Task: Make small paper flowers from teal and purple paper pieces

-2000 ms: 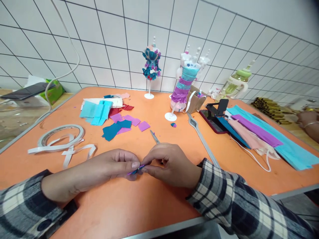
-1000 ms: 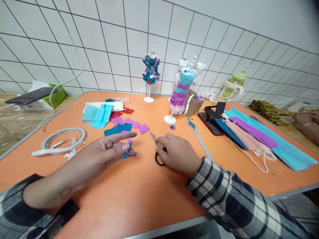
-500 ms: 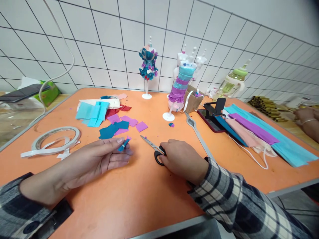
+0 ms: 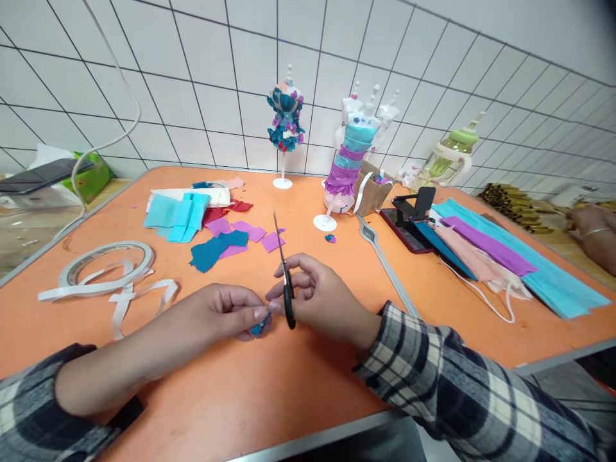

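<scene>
Between thumb and fingers of my left hand [image 4: 235, 312] is a small blue paper piece [image 4: 260, 326], above the orange table [image 4: 231, 391]. My right hand [image 4: 320, 295] holds black-handled scissors [image 4: 288, 295], blades pointing up and away. The fingertips of both hands meet at the paper piece. Dark teal paper [image 4: 212, 250] and purple paper squares [image 4: 273, 241] lie beyond my hands. A tiny blue and purple scrap [image 4: 330, 238] rests near the white stand base. To the left is a roll of white tape [image 4: 108, 266] with loose strips.
A small decorated dress form [image 4: 285, 119] stands at the back, beside a blue and purple one [image 4: 349, 157]. Further right are a paper bag [image 4: 373, 192], a phone [image 4: 404, 230], paper strips [image 4: 520, 263] and a green-lidded bottle [image 4: 450, 157]. Another person's hand [image 4: 597, 231] shows at the right edge.
My right hand has lifted the scissors off the table and turned them upright. My left hand has moved right and nearer with the blue piece, and both hands now meet.
</scene>
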`<state>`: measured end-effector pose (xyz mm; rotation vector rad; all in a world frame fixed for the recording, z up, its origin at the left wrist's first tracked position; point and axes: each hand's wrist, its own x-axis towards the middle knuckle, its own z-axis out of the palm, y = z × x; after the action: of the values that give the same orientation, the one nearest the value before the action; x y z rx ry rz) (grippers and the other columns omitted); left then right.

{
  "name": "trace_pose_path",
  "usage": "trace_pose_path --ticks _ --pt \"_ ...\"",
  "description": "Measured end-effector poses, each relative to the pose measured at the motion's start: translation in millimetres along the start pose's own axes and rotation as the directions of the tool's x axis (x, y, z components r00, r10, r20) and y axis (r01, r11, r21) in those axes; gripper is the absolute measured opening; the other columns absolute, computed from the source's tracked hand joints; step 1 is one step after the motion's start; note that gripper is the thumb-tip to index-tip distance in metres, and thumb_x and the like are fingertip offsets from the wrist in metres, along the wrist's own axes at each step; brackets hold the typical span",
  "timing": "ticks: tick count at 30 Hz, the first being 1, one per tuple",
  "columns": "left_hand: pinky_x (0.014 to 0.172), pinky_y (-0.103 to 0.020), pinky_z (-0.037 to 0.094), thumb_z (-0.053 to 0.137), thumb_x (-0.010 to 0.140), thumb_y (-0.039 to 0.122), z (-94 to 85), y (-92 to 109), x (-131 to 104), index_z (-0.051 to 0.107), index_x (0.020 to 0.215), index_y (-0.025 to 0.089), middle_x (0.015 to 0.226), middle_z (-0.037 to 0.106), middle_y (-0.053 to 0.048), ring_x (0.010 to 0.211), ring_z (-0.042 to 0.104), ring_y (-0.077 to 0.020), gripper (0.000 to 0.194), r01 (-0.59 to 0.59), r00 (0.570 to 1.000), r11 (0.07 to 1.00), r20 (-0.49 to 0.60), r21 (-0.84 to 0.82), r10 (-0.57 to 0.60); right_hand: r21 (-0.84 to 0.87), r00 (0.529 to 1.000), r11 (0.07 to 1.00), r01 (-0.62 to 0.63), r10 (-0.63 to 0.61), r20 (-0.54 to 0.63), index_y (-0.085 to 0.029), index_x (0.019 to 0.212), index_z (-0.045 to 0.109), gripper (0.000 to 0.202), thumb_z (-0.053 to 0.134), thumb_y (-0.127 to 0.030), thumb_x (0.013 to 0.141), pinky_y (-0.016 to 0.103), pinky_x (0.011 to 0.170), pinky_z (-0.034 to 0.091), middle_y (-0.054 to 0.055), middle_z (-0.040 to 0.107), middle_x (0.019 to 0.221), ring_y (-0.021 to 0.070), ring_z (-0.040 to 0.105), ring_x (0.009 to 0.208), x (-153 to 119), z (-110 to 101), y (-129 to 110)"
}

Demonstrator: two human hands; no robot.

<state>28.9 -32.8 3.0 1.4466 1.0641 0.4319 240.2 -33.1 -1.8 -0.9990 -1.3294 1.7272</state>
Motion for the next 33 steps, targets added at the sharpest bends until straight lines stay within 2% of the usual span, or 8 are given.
trace_pose_path --ticks 4,9,13,15,19,25,29,33 --pt "0.062 -0.023 0.046 0.071 0.083 0.054 5.9 1 2 0.074 0.072 0.020 0.066 0.065 0.001 0.064 0.055 -0.0134 0.036 -0.011 1.000 0.998 -0.016 0.066 0.012 -0.061 1.000 0.998 -0.005 0.004 -0.017 -0.022 0.102 0.054 0.053 0.090 -0.022 0.063 0.019 0.050 0.047 -0.006 0.065 0.076 0.0076 0.054 0.054 -1 6 4" --pt "0.064 -0.024 0.052 0.069 0.084 0.058 2.8 -3 4 0.075 0.073 0.021 0.070 0.069 -0.001 0.065 0.060 -0.0144 0.039 -0.032 0.999 0.998 -0.017 0.062 0.033 -0.094 0.998 0.995 -0.031 0.026 -0.050 -0.023 0.104 0.053 0.053 0.089 -0.026 0.065 0.020 0.045 0.047 -0.005 0.066 0.078 0.0086 0.055 0.052 -1 1 4" --pt "0.068 -0.029 0.058 0.068 0.082 0.063 0.4 -3 3 0.080 0.091 0.023 0.082 0.079 -0.005 0.075 0.071 -0.0208 0.043 -0.018 0.997 1.000 -0.074 0.013 0.019 -0.078 0.997 0.997 0.027 -0.033 -0.072 -0.023 0.103 0.054 0.052 0.089 -0.027 0.064 0.018 0.046 0.042 -0.007 0.062 0.072 0.0063 0.050 0.051 1 0 4" --pt "0.070 -0.030 0.059 0.073 0.078 0.060 -0.6 -3 2 0.082 0.096 0.026 0.088 0.081 -0.006 0.082 0.073 -0.0233 0.040 -0.039 0.990 0.998 -0.130 0.050 0.046 -0.086 0.991 0.994 0.073 -0.082 -0.106 -0.023 0.102 0.054 0.051 0.088 -0.029 0.065 0.018 0.048 0.041 -0.007 0.061 0.072 0.0064 0.050 0.053 2 1 4" --pt "0.078 -0.031 0.058 0.075 0.074 0.051 -1.9 -3 2 0.083 0.084 0.028 0.091 0.083 -0.004 0.088 0.074 -0.0247 0.026 -0.062 0.979 0.986 -0.183 0.155 0.091 -0.100 0.984 0.988 0.118 -0.130 -0.123 -0.023 0.102 0.054 0.049 0.087 -0.033 0.067 0.020 0.051 0.041 -0.005 0.063 0.077 0.0072 0.052 0.055 3 2 7" --pt "0.076 -0.028 0.057 0.074 0.075 0.042 -11.6 -4 1 0.077 0.076 0.025 0.079 0.077 -0.001 0.080 0.071 -0.0205 0.018 -0.140 0.946 0.987 -0.286 0.076 0.156 -0.287 0.982 0.949 0.128 -0.162 -0.097 -0.025 0.107 0.056 0.034 0.076 -0.037 0.082 0.021 0.051 0.035 -0.009 0.051 0.071 0.0077 0.043 0.055 -4 -5 3" --pt "0.079 -0.030 0.059 0.075 0.075 0.037 -23.9 -5 0 0.070 0.078 0.023 0.077 0.070 0.002 0.079 0.070 -0.0183 0.015 -0.205 0.882 0.973 -0.450 -0.108 0.136 -0.505 0.997 0.861 0.069 -0.070 0.017 -0.024 0.101 0.061 0.024 0.071 -0.042 0.089 0.022 0.052 0.029 -0.008 0.047 0.067 0.0085 0.042 0.058 -11 -12 -2" --pt "0.085 -0.032 0.058 0.073 0.081 0.040 -28.0 -6 1 0.068 0.083 0.022 0.083 0.070 0.002 0.086 0.069 -0.0185 0.018 -0.275 0.848 0.956 -0.495 -0.105 0.189 -0.563 0.982 0.827 0.019 0.089 0.164 -0.024 0.101 0.065 0.030 0.076 -0.047 0.085 0.023 0.052 0.030 -0.008 0.051 0.066 0.0093 0.043 0.058 -15 -9 -4"
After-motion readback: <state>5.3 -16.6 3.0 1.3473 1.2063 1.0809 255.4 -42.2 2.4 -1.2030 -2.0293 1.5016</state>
